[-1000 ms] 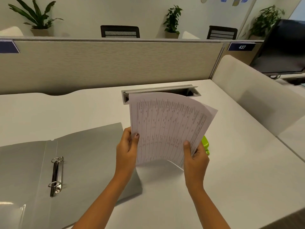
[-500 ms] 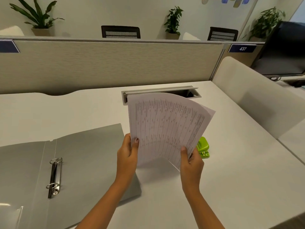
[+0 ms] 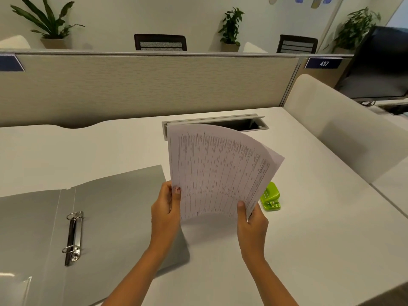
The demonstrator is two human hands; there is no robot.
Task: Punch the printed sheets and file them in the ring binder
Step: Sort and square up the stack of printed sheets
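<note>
1. Grip. The left hand (image 3: 166, 208) pinches the left edge of the stack of white printed sheets (image 3: 218, 168), thumb on the printed face and fingers behind. The right hand (image 3: 251, 220) pinches the lower right corner the same way. Both hands grasp the stack.

2. Stack. The sheets stand near upright over the white desk (image 3: 320, 228), bowed, with 1 rear sheet fanned out at the upper right. I cannot tell whether the lower edge touches the desk.

3. Change over the last 1.0 s. The stack and the right hand have shifted left. The lime-green plastic hole punch (image 3: 270, 196), earlier mostly hidden behind them, now shows almost whole on the desk, just beside the right hand. The grip is unchanged.

4. Meaning for the task. I judge the sheets unpunched and the current step to be squaring the stack. The punch is now within easy reach. The fanned sheet needs aligning first, or its holes may land off line.

5. Surroundings. The grey plastic ring binder (image 3: 114, 217) lies open and flat to the left. Its 2 metal rings (image 3: 74, 237) appear closed and carry no paper.
</note>
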